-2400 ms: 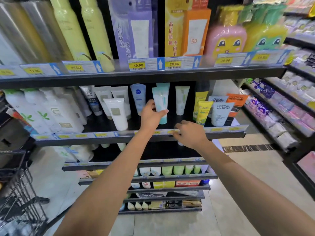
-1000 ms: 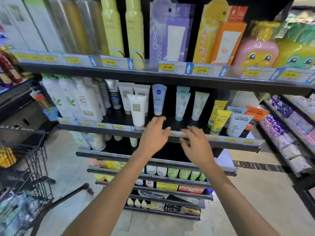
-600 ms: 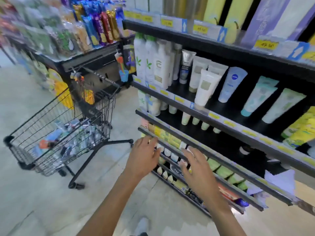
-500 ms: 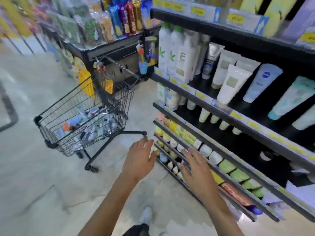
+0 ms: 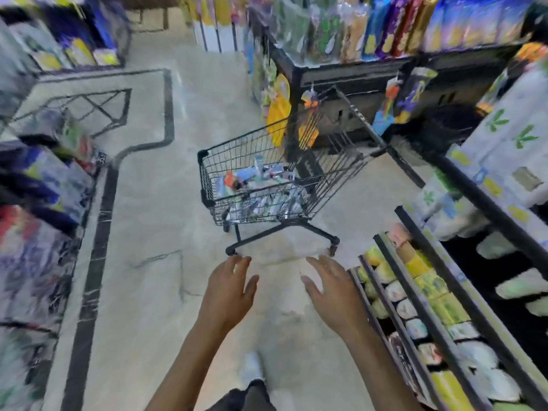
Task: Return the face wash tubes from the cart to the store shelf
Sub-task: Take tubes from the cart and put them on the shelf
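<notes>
1. A shop aisle with a pale marble floor (image 5: 154, 221) inlaid with dark border lines; the whole picture is smeared by motion blur.
2. A black wire cart (image 5: 296, 200) stands on the floor ahead, just beside the store shelf (image 5: 462, 185) that runs along the right.
3. The face wash tubes (image 5: 261, 179) lie jumbled in the cart's basket, white, pale blue and one with an orange part; no brand on them can be read.
4. The left hand (image 5: 228, 295) hovers over the floor, short of the cart, fingers spread and relaxed, holding nothing.
5. The right hand (image 5: 332, 292) hovers alongside, near the shelf's lower tiers, likewise spread and empty.
6. White bottles (image 5: 510, 137) with green leaf marks stand on the shelf at right; their lettering is too blurred to read.
7. Yellow price tags (image 5: 489, 186) line the shelf edge, figures illegible.
</notes>
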A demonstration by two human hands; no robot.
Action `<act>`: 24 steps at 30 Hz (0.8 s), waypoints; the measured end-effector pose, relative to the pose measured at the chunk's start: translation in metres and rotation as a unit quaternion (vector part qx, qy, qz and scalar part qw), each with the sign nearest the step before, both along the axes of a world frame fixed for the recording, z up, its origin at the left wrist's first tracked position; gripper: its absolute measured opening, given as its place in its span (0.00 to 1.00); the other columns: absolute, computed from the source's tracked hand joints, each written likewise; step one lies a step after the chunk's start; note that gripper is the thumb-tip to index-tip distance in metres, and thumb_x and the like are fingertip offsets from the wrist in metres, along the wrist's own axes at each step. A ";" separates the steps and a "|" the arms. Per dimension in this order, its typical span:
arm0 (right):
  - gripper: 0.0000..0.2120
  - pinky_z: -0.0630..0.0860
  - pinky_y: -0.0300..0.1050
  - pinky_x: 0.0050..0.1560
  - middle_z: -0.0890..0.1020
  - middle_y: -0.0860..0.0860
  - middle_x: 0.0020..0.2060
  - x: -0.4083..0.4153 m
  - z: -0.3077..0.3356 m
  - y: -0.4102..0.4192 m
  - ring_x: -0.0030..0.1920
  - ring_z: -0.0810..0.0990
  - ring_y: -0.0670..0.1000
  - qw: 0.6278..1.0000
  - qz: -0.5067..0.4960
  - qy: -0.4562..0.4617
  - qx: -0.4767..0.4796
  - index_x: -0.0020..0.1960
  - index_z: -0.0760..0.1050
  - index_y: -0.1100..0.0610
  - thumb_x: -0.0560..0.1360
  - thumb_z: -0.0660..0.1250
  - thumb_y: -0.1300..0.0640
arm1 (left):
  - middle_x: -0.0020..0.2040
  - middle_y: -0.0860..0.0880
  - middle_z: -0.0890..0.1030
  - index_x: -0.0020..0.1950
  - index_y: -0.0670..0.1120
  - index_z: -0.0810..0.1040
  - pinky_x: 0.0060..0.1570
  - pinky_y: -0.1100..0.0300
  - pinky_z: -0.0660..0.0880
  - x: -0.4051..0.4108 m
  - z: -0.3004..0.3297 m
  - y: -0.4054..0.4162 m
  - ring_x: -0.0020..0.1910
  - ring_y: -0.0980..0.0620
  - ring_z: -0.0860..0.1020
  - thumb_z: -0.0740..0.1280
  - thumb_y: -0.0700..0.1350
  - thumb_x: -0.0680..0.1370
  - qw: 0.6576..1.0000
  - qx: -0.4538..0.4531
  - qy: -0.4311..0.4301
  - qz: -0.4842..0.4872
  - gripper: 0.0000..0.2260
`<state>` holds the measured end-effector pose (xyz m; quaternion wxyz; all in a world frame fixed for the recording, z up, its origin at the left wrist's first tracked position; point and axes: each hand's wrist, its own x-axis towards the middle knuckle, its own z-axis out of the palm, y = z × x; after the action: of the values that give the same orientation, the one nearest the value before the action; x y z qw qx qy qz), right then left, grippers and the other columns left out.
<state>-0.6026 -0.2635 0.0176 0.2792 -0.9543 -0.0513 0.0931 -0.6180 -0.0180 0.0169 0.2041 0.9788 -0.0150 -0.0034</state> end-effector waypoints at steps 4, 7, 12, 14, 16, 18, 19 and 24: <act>0.24 0.62 0.49 0.78 0.65 0.47 0.79 0.060 0.001 0.039 0.80 0.59 0.49 1.000 0.030 -0.002 0.007 0.79 0.66 0.46 0.85 0.58 0.42 | 0.62 0.43 0.79 0.67 0.44 0.77 0.56 0.48 0.77 0.027 0.000 0.041 0.57 0.39 0.79 0.67 0.50 0.81 0.999 -0.010 -0.011 0.043 0.17; 0.24 0.64 0.51 0.77 0.66 0.48 0.79 0.101 0.000 0.063 0.79 0.61 0.49 0.999 0.034 -0.008 0.023 0.78 0.68 0.47 0.84 0.60 0.43 | 0.58 0.45 0.80 0.63 0.46 0.78 0.53 0.51 0.77 0.050 -0.004 0.066 0.53 0.41 0.80 0.70 0.48 0.79 0.998 -0.031 -0.025 0.056 0.14; 0.24 0.66 0.51 0.76 0.68 0.46 0.77 0.155 -0.008 0.083 0.79 0.62 0.48 0.999 0.034 -0.002 0.026 0.77 0.69 0.47 0.84 0.60 0.42 | 0.58 0.46 0.79 0.63 0.45 0.78 0.53 0.50 0.75 0.105 -0.015 0.088 0.54 0.41 0.79 0.68 0.48 0.80 0.997 -0.039 -0.009 0.063 0.14; 0.24 0.66 0.51 0.76 0.67 0.46 0.78 0.174 -0.014 0.084 0.79 0.61 0.48 0.999 0.032 0.011 0.027 0.78 0.69 0.47 0.84 0.60 0.42 | 0.57 0.45 0.79 0.64 0.44 0.78 0.52 0.50 0.76 0.133 -0.019 0.090 0.53 0.41 0.79 0.69 0.48 0.80 0.998 -0.036 -0.006 0.058 0.15; 0.24 0.65 0.50 0.77 0.67 0.46 0.78 0.194 -0.021 0.080 0.79 0.61 0.48 0.999 0.025 0.025 0.025 0.77 0.69 0.47 0.84 0.60 0.42 | 0.57 0.44 0.80 0.67 0.43 0.78 0.51 0.50 0.76 0.165 -0.025 0.090 0.53 0.40 0.80 0.68 0.48 0.80 0.998 -0.035 0.003 0.055 0.17; 0.23 0.64 0.49 0.77 0.67 0.45 0.78 0.215 -0.029 0.074 0.79 0.61 0.47 0.999 0.018 0.040 0.027 0.78 0.68 0.45 0.84 0.59 0.42 | 0.60 0.44 0.79 0.70 0.44 0.76 0.55 0.49 0.76 0.203 -0.029 0.089 0.57 0.40 0.79 0.66 0.49 0.81 0.998 -0.036 0.014 0.054 0.19; 0.23 0.64 0.49 0.77 0.66 0.45 0.78 0.227 -0.033 0.071 0.79 0.61 0.47 0.998 0.015 0.047 0.030 0.78 0.67 0.44 0.84 0.59 0.42 | 0.62 0.44 0.78 0.71 0.44 0.75 0.57 0.49 0.76 0.223 -0.032 0.088 0.59 0.41 0.78 0.65 0.51 0.82 0.998 -0.034 0.017 0.056 0.19; 0.22 0.67 0.50 0.76 0.68 0.44 0.77 0.295 -0.050 0.053 0.78 0.63 0.47 0.996 0.006 0.086 0.035 0.76 0.68 0.43 0.83 0.60 0.43 | 0.63 0.42 0.77 0.72 0.44 0.73 0.59 0.47 0.76 0.320 -0.040 0.078 0.61 0.40 0.76 0.64 0.52 0.82 0.997 -0.031 0.045 0.060 0.21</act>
<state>-0.3072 -0.2105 -0.0320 0.3151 -0.9321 -0.0364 0.1749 -0.2984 0.0596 -0.0234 0.2342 0.9701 0.0528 -0.0346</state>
